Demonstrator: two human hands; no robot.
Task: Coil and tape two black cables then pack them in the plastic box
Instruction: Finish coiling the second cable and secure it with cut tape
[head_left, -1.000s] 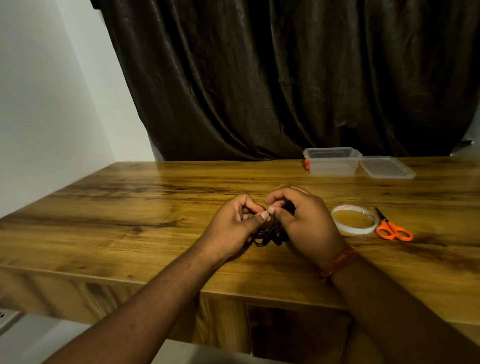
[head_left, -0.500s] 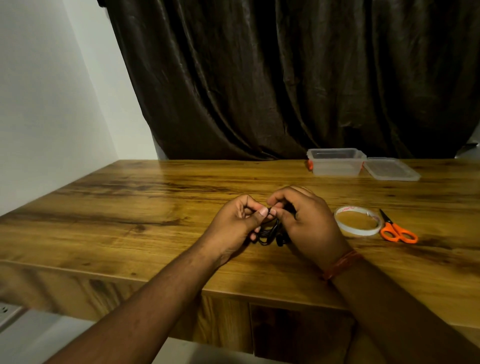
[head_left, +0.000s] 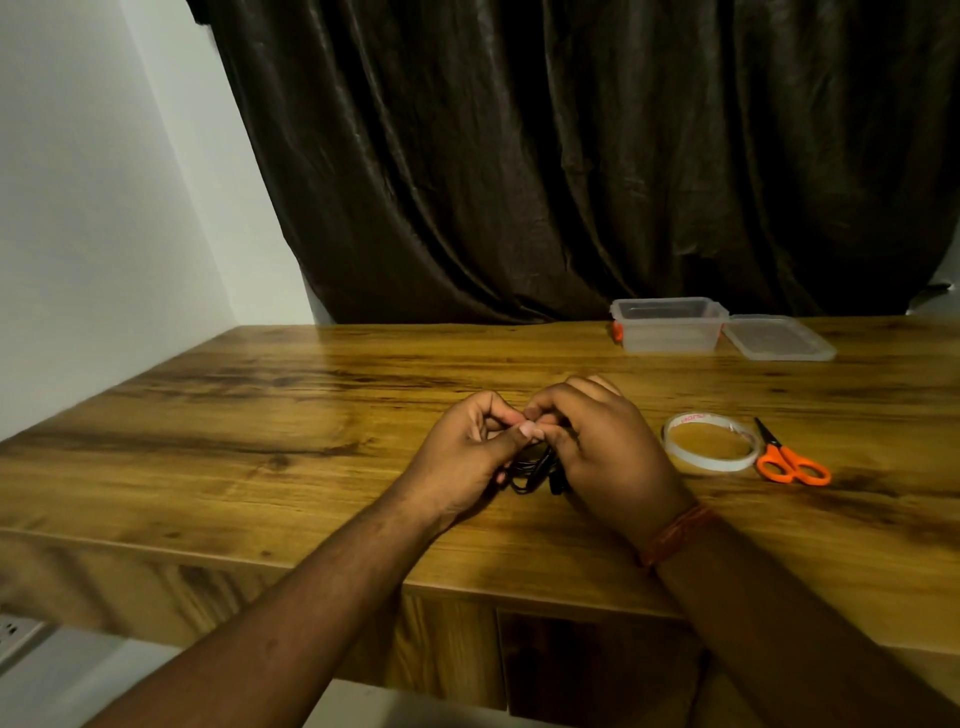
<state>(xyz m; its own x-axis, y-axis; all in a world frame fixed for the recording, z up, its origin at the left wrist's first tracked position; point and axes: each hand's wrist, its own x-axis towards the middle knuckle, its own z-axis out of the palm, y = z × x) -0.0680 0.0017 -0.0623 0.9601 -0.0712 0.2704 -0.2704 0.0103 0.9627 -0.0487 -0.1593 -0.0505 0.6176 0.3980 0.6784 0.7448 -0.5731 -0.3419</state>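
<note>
A dark curtain (head_left: 597, 156) hung behind a broad wooden table (head_left: 260, 441), with a pale wall (head_left: 93, 208) to the left. At the far edge stood the clear plastic box (head_left: 667, 325), its lid (head_left: 776, 338) lying just beside it. Nearer, a tape roll (head_left: 709, 449) lay next to orange scissors (head_left: 792, 462). Both forearms reached over the near edge and met at the middle. The left hand (head_left: 462, 462) and right hand (head_left: 608, 452) had curled fingers pinching a bundled black cable (head_left: 530, 470) between them, low over the tabletop. An orange band (head_left: 675, 532) circled the right wrist. Against the earlier frames, the hands kept the same grip and spot.
</note>
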